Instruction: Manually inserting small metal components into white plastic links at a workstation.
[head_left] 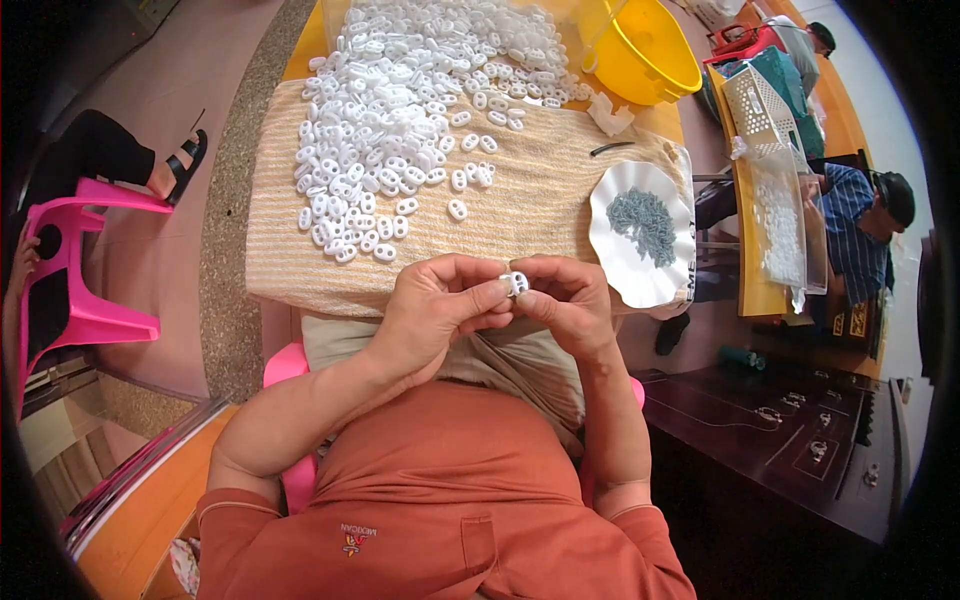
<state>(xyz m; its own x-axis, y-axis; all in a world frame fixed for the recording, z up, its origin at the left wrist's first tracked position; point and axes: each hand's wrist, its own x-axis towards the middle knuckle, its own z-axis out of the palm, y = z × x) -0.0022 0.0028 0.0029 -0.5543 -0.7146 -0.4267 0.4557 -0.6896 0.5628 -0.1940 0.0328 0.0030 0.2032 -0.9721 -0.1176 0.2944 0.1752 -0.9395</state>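
Observation:
Just past the near edge of the towel, my left hand [435, 305] and my right hand [570, 300] meet fingertip to fingertip. Between them they pinch a small white plastic piece [518, 285] with two holes. Thumbs and forefingers cover part of it, so whether anything sits inside it cannot be told. Ahead and to the left spreads a big heap of similar white oval two-hole pieces [385, 130]. To the right of my hands lies a white wavy-rimmed plate [640, 290] bearing a pile of tiny grey bits [642, 226], too small to make out singly.
A striped beige towel [540, 190] covers the table. A yellow bucket [650, 50], a crumpled tissue [610, 115] and a thin black tool [612, 147] lie beyond the plate. Pink chair [90, 270] at left. At right, another person [855, 220] sits by a table of white pieces.

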